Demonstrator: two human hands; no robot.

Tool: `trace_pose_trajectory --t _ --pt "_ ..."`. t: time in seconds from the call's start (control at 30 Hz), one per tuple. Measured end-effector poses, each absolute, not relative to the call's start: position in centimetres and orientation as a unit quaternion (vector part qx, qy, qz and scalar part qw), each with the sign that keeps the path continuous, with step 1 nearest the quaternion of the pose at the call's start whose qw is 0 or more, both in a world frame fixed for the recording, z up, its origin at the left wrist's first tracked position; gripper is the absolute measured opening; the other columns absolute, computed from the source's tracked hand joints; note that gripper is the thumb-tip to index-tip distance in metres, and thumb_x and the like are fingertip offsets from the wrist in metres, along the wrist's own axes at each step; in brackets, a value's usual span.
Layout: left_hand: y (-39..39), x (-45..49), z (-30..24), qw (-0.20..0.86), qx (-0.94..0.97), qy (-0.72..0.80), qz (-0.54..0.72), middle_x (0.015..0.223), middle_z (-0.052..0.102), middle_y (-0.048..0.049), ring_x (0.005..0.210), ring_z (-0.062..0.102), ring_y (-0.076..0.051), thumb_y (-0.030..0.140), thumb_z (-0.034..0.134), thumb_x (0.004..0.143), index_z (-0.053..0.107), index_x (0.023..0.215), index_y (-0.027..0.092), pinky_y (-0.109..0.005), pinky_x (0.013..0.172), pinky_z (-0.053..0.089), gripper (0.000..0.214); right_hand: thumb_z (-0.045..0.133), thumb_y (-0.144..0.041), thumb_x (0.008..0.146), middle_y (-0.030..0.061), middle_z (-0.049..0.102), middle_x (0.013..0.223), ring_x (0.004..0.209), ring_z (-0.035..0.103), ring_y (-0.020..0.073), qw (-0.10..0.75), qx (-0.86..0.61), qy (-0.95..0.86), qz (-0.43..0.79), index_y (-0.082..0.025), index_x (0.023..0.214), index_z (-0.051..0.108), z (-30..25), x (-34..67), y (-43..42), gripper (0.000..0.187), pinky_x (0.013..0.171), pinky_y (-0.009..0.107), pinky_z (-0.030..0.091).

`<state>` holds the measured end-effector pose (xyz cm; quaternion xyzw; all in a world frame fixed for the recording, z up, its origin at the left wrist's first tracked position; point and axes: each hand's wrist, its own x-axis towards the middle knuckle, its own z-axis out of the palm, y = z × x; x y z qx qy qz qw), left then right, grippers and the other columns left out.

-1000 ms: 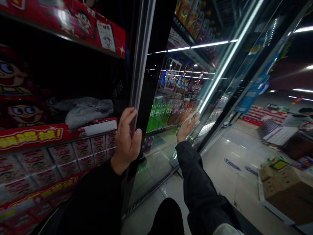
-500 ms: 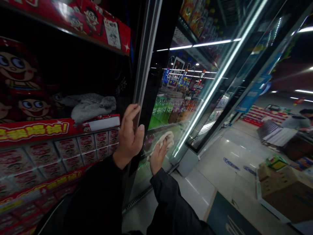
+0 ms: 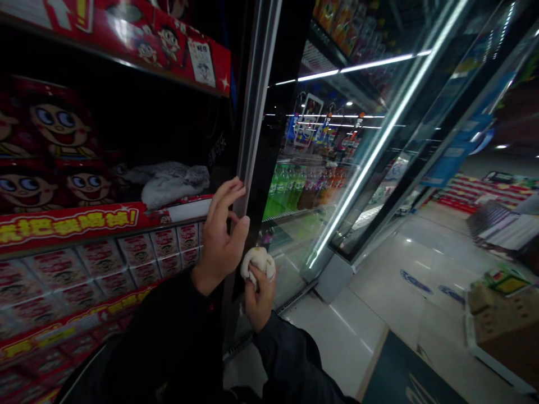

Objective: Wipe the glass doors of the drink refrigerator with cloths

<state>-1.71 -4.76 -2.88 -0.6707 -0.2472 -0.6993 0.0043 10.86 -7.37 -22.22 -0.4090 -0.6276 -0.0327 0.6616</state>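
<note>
White cloth in right hand, left hand at door; yellow-lettered red banner

Two hands are showing in view, and one white cloth is bunching inside a single hand's grip. One glass cooler door is standing beside them. Three whole cartoon faces are staring out from the red display, with a fourth being cut off by the left edge. Two blue floor decals are lying on the tiles, and one cardboard box is sitting on the right.
</note>
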Motion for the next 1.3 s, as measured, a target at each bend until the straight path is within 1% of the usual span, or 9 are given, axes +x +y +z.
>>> trace_pose_trajectory --t 0.13,0.23,0.37,0.6,0.73,0.83,1.03,1.17,1.3 --pt "-8.6 -1.2 -5.9 -0.126 -0.622 -0.302 -0.711 0.155 0.067 -0.0118 0.138 0.068 -0.027 0.038 0.059 0.11 0.068 0.147 0.026 -0.033 0.09 0.062 0.04 0.057 -0.028 0.103 0.0086 0.078 0.128 0.115 0.079 0.0298 0.704 -0.393 -0.592 -0.012 -0.037 0.144 0.067 -20.2 11.0 -11.1 0.043 0.09 0.051 0.07" --pt "-12.2 0.1 -8.8 -0.258 -0.584 -0.314 -0.703 0.152 0.07 -0.0095 0.136 0.07 -0.029 0.047 0.063 0.107 0.072 0.143 0.029 -0.038 0.101 0.063 0.041 0.056 -0.032 0.105 0.0087 0.077 0.139 0.118 0.08 0.0293 0.718 -0.363 -0.594 0.019 -0.039 0.155 0.058 -18.9 10.9 -13.5 0.05 0.088 0.048 0.071" --pt "-15.4 1.3 -11.3 -0.398 -0.518 -0.312 -0.69 0.161 0.066 -0.0071 0.149 0.064 -0.034 0.058 0.06 0.108 0.068 0.152 0.034 -0.047 0.126 0.053 0.051 0.052 -0.032 0.108 0.0067 0.073 0.151 0.127 0.078 0.0281 0.698 -0.355 -0.621 0.036 -0.042 0.164 0.05 -17.0 10.4 -14.7 0.058 0.093 0.046 0.071" --pt "-14.4 0.2 -10.7 -0.5 -0.403 -0.278 -0.714 0.158 0.069 -0.0078 0.151 0.064 -0.033 0.062 0.082 0.091 0.068 0.147 0.03 -0.042 0.129 0.052 0.066 0.051 -0.033 0.108 0.0102 0.057 0.167 0.156 0.056 0.0349 0.576 -0.341 -0.743 -0.001 -0.042 0.17 0.046 -12.5 10.1 -12.6 0.063 0.121 0.064 0.057" --pt "-11.9 -1.5 -9.8 -0.548 -0.327 -0.295 -0.711 0.143 0.077 -0.0098 0.129 0.076 -0.03 0.054 0.093 0.08 0.068 0.137 0.025 -0.037 0.108 0.062 0.069 0.061 -0.037 0.106 0.0137 0.048 0.171 0.158 0.051 0.0392 0.532 -0.357 -0.767 -0.031 -0.038 0.158 0.062 -10.5 10.9 -11.2 0.052 0.122 0.071 0.052" --pt "-10.0 -2.7 -9.7 -0.534 -0.29 -0.321 -0.727 0.139 0.077 -0.0105 0.122 0.077 -0.028 0.055 0.097 0.074 0.067 0.136 0.023 -0.034 0.098 0.063 0.075 0.061 -0.028 0.106 0.0124 0.06 0.16 0.15 0.059 0.0339 0.545 -0.323 -0.77 -0.084 -0.036 0.147 0.068 -8.1 11.9 -10.5 0.043 0.117 0.064 0.057" --pt "-8.4 -2.8 -10.5 -0.467 -0.341 -0.376 -0.724 0.126 0.079 -0.0076 0.117 0.074 -0.026 0.06 0.089 0.083 0.072 0.127 0.024 -0.036 0.104 0.058 0.06 0.065 -0.023 0.099 0.0059 0.081 0.124 0.134 0.071 0.0346 0.472 -0.168 -0.786 -0.362 -0.034 0.12 0.076 2.4 14.4 -7.2 0.026 0.112 0.064 0.058" --pt "-7.9 -2.8 -10.6 -0.429 -0.368 -0.408 -0.717 0.119 0.079 -0.0074 0.118 0.074 -0.028 0.062 0.082 0.086 0.072 0.119 0.024 -0.04 0.11 0.056 0.051 0.065 -0.033 0.101 0.0025 0.08 0.114 0.131 0.07 0.0295 0.356 -0.13 -0.827 -0.416 -0.031 0.102 0.076 9.8 14.6 -3.2 0.011 0.126 0.066 0.049" --pt "-7.5 -2.7 -10.3 -0.409 -0.388 -0.426 -0.707 0.118 0.079 -0.0074 0.116 0.073 -0.028 0.064 0.077 0.089 0.071 0.12 0.025 -0.042 0.111 0.054 0.049 0.056 -0.03 0.106 -0.0001 0.069 0.087 0.105 0.067 0.0219 0.267 -0.04 -0.833 -0.483 -0.028 0.084 0.069 12.3 13.2 -0.3 0.025 0.119 0.054 0.056"
